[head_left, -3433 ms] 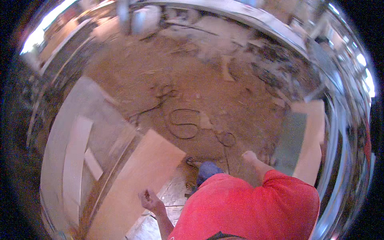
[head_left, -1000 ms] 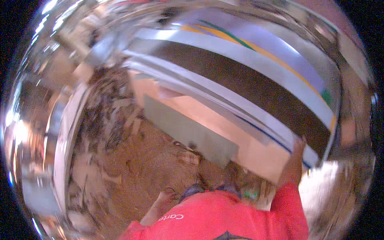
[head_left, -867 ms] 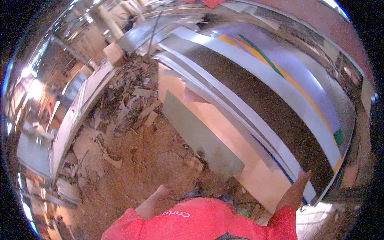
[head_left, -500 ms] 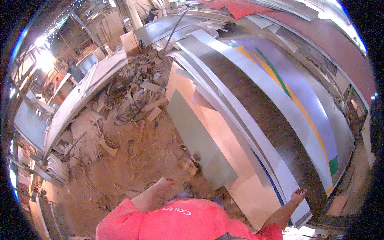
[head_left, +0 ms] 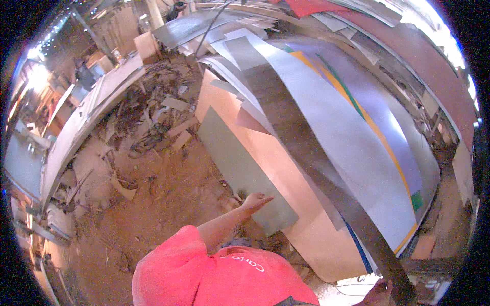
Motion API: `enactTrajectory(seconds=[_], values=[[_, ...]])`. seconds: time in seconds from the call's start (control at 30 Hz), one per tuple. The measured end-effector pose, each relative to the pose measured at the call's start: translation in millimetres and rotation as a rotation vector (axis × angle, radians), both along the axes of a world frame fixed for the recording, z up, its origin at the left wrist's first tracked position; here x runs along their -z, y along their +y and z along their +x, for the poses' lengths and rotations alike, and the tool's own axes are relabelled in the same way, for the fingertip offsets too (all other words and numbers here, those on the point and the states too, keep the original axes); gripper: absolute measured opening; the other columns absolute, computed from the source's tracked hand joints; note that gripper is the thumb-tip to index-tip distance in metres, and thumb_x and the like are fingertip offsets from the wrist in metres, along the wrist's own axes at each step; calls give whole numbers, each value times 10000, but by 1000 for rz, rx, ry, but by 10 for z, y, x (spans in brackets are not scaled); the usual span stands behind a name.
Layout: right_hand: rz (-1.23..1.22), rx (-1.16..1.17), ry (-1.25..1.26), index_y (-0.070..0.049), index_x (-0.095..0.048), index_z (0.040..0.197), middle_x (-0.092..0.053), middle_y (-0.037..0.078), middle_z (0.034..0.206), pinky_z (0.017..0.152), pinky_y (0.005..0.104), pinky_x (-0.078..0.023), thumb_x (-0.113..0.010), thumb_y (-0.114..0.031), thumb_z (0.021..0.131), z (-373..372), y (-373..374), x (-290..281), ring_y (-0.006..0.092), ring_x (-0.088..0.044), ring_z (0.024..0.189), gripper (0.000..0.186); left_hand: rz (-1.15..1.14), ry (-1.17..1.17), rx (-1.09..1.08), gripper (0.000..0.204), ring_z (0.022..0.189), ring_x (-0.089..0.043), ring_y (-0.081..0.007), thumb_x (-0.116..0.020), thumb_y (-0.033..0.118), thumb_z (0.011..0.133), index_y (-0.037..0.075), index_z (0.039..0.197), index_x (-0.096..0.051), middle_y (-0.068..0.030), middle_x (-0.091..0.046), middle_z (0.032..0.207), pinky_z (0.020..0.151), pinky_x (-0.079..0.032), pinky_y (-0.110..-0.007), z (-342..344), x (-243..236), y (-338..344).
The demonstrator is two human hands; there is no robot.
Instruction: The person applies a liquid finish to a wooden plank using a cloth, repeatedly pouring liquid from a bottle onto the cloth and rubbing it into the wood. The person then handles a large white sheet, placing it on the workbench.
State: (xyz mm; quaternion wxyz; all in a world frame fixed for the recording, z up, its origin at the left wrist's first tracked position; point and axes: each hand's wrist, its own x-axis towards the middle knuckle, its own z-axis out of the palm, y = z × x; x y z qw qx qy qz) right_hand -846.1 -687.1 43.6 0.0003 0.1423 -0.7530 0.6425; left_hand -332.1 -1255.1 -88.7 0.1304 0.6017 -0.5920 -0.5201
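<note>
My right hand (head_left: 379, 292) is at the near end of a long dark brown laminate strip (head_left: 311, 148), gripping its edge; the fingertips are partly hidden. The strip lies slanting across a stack of sheets, over pale grey-white sheets (head_left: 332, 122). My left hand (head_left: 258, 202) hovers over a grey-green sheet (head_left: 229, 158), fingers stretched forward and holding nothing. Under the grey-green sheet lies a larger peach-coloured sheet (head_left: 311, 250). A purple-grey sheet (head_left: 372, 92) with yellow and green bands is on the far right of the stack.
Left of the stack is a dirt floor (head_left: 148, 224) with scattered offcuts and a scrap heap (head_left: 153, 112). A long bench of boards (head_left: 92, 117) curves along the left. Reddish sheets (head_left: 408, 61) are piled at the upper right. Another person (head_left: 176, 9) is far back.
The brown strip has shifted left, over the white strips, uncovering more of the pale sheet. My right hand has come down to its near end. My left hand has moved right, over the grey-green sheet.
</note>
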Motion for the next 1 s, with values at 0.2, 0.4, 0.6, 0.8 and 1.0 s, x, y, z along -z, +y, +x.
enactTrajectory(seconds=[0.2,0.4,0.6,0.8,1.0], values=[[116,225,33,11,-539,1356,-638,179,1273,1022,415,-529,-681,-256,995,1196,-389,-1022,270,-630,1133,472,-1050,230,781,1287,1523,-338,-370,-825,753,639,92,1614,-306,-178,-352,1640,1238,-119,-657,-422,-1559,97],[177,159,142,3,-509,1396,-615,184,1317,1040,424,-518,-699,-268,985,1662,-1174,-1651,281,-611,1174,528,-988,850,1061,1545,1511,-343,-421,-862,789,496,25,1650,-173,-254,-322,1639,1242,-149,-661,-897,-2683,774],[196,-21,339,-5,-479,1435,-592,188,1361,1059,433,-507,-717,-280,975,1769,-2064,-2365,292,-592,1215,586,-972,1075,1089,1377,1431,-444,-435,-942,503,570,-9,1621,-214,-267,-394,1585,1203,-297,-605,-1103,-3552,1054],[147,-230,583,-14,-449,1474,-569,193,1405,1077,441,-497,-735,-292,965,1746,-3079,-3115,304,-573,1256,647,-994,1051,612,493,975,-679,-457,-729,181,865,38,1316,-592,-215,-650,1153,803,-569,-535,-1043,-3978,881],[1,-477,774,-22,-419,1514,-546,198,1449,1095,450,-486,-753,-304,956,1721,-4214,-3629,315,-553,1297,709,-1035,1012,265,205,887,-648,-475,-627,177,981,28,1120,-642,-199,-649,1011,728,-531,-542,-944,-4306,314]])
